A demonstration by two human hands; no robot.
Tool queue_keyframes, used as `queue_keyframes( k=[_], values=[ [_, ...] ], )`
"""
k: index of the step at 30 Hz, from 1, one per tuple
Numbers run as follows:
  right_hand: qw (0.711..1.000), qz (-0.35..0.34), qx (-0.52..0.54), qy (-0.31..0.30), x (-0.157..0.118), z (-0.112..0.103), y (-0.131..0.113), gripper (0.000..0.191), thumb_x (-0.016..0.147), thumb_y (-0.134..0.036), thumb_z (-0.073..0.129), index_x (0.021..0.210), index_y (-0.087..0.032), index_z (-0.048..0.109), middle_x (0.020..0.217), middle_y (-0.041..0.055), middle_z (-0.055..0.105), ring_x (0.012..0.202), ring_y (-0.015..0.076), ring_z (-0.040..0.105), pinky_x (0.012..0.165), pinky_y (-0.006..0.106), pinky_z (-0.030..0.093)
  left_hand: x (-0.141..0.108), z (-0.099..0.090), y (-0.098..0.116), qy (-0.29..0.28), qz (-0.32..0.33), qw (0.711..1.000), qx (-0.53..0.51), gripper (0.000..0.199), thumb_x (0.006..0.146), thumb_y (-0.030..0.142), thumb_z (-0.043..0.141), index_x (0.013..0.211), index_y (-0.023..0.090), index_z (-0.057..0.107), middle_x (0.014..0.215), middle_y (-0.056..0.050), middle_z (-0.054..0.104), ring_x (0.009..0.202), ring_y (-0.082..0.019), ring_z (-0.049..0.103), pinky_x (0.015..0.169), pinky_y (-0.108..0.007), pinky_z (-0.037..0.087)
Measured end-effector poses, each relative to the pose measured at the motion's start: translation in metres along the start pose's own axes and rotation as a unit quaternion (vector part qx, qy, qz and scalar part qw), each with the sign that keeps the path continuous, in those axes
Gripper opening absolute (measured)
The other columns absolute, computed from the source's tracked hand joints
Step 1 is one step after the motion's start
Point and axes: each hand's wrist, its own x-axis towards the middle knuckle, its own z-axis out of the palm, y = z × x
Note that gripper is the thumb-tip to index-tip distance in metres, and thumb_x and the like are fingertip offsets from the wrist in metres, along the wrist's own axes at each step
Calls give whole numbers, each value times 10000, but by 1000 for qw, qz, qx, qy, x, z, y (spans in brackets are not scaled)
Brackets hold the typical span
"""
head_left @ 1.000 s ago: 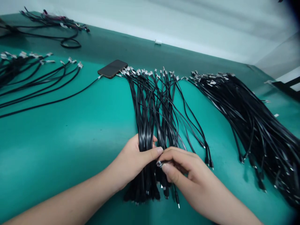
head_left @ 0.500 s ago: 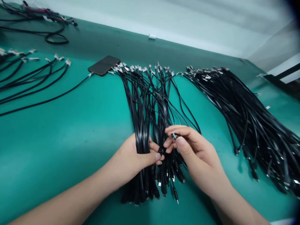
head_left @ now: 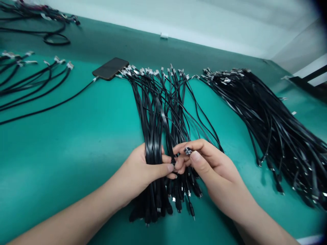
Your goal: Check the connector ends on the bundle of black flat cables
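My left hand (head_left: 143,168) is closed round a bundle of flat black cables (head_left: 153,136), its thumb and fingers meeting at a small dark piece beside the bundle. Close against its fingertips is my right hand (head_left: 209,166), which pinches a small black-and-silver connector (head_left: 187,150) between thumb and forefinger. The bundle's silver plugs fan out at the far end, while dark connector ends hang towards me below my hands. More thin black cables lie under and right of the bundle.
A dark phone (head_left: 110,68) lies beyond my left hand, with a cable end beside it. A large heap of black cables (head_left: 276,119) spreads at the right. Other cables (head_left: 38,80) lie at the left, and a tangle (head_left: 46,15) sits at the far left on the green table (head_left: 76,143).
My right hand has shifted slightly left, its fingertips now closer to my left hand's. The connector has turned a little, and the flat cable above the fingers leans further left.
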Motion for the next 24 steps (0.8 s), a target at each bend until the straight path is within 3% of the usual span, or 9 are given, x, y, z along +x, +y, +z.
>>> queue_keyframes(
  k=[6, 11, 24],
  values=[
    [979, -39, -191, 55, -4, -5, 3, 160, 1033, -335, 495, 1004, -232, 615, 806, -2, 676, 623, 128, 591, 558, 260, 487, 0, -5, -9, 93, 12, 991, 92, 494, 545, 183, 926, 876, 193, 560, 668, 83, 647, 638, -115, 603, 645, -266, 478],
    [938, -25, -344, -36, -5, -8, -8, 169, 1008, -255, 509, 898, -213, 630, 668, -25, 626, 561, 130, 538, 517, 268, 398, -2, -3, -10, 111, 3, 989, 101, 486, 585, 190, 888, 916, 206, 533, 665, 105, 601, 608, -96, 555, 612, -255, 440],
    [939, -3, -339, -62, -4, -5, -6, 233, 1027, -316, 485, 864, -217, 619, 642, -15, 646, 529, 142, 534, 484, 275, 375, -2, -3, -11, 108, -1, 989, 101, 475, 592, 198, 867, 909, 215, 513, 660, 110, 595, 600, -94, 549, 599, -258, 429]
  ],
)
